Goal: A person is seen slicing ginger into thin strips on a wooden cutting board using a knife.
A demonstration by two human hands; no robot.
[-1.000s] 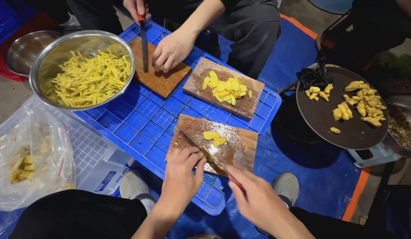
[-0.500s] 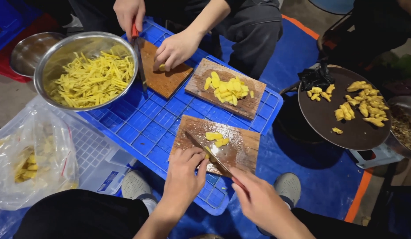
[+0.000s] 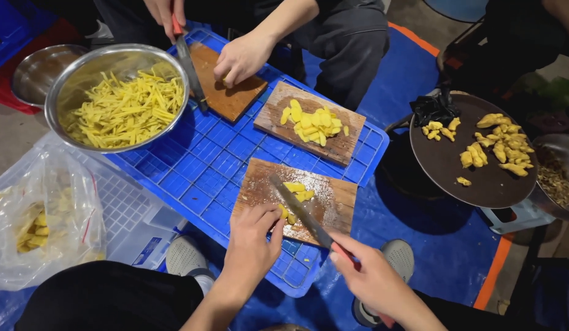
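1. The left hand [image 3: 250, 242] rested on the near wooden cutting board [image 3: 333, 202], its fingertips pinned down on a small yellow piece [image 3: 283, 212] at the board's near-left part. The grip was closed on that piece, presumably to stop it sliding under the blade.
2. The right hand [image 3: 373, 282] was wrapped shut around the red handle of a knife [image 3: 299, 208], just off the board's near edge. Holding it from that side left the blade free to sweep across the wood.
3. The knife's long axis ran on a diagonal: handle low and to the right, tip pointing up and to the left, away from the person. The blade lay just beside the left fingertips, touching or nearly touching the held piece; which one could not be told.
4. A few more yellow slices [image 3: 299, 191] lay beyond the blade on the same board, apart from the pinned piece, seemingly out of the way.
5. The board sat on an upturned blue crate [image 3: 198, 165] serving as a table, giving a flat raised surface.
6. Across the crate, another person's hand [image 3: 241, 58] pressed something onto a darker board [image 3: 229, 92], and their other hand held a second knife [image 3: 191, 70] whose blade pointed toward the wearer.
7. A steel bowl [image 3: 69, 86] of yellow strips sat at the crate's left end, within reach of both workers.
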